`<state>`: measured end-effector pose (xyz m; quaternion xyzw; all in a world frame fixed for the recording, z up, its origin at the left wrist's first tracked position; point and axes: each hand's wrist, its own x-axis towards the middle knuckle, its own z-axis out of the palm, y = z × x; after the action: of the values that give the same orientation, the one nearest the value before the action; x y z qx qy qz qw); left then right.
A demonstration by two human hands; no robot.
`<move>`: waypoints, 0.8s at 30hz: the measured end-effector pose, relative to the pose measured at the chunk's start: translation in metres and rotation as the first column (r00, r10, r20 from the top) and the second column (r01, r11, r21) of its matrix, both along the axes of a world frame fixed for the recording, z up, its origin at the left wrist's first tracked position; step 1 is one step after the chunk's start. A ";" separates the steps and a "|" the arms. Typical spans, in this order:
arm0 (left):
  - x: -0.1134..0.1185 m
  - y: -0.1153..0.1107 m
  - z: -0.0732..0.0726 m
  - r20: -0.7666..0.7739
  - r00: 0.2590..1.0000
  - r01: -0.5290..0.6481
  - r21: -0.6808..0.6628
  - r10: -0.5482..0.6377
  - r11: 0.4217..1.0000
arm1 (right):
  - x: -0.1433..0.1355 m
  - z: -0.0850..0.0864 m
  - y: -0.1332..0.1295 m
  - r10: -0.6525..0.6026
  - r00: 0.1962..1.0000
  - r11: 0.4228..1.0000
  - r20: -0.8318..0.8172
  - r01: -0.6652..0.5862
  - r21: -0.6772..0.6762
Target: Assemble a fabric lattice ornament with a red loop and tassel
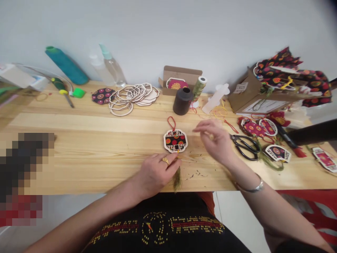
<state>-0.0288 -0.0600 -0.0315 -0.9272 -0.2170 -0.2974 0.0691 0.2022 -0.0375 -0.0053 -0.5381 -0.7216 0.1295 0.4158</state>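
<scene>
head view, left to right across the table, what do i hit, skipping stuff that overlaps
Teal roll → clear bottle with mint top → ornament with red loop → right hand → black scissors → fan-shaped ornament → ornament at right edge

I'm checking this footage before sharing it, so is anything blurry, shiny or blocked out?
In the head view, the ornament looks fairly clear, the right hand somewhat softer, the silver bracelet glints, and a pixelated patch covers part of the left side.
</scene>
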 end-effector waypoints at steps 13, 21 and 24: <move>0.001 -0.001 -0.002 0.000 1.000 -0.008 0.000 0.008 1.000 | -0.009 -0.012 -0.039 0.221 0.929 0.975 0.297 -0.206 -0.081; 0.001 0.000 -0.002 0.006 1.000 0.003 -0.008 -0.003 1.000 | -0.011 -0.021 -0.035 0.163 0.978 0.960 0.129 -0.127 -0.250; 0.001 0.000 -0.003 0.017 1.000 0.006 -0.019 -0.005 1.000 | -0.012 -0.017 -0.037 0.157 0.983 0.957 0.096 -0.128 -0.260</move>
<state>-0.0283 -0.0598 -0.0342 -0.9258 -0.2179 -0.3033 0.0578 0.1899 -0.0749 -0.0225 -0.5398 -0.7589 0.2188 0.2911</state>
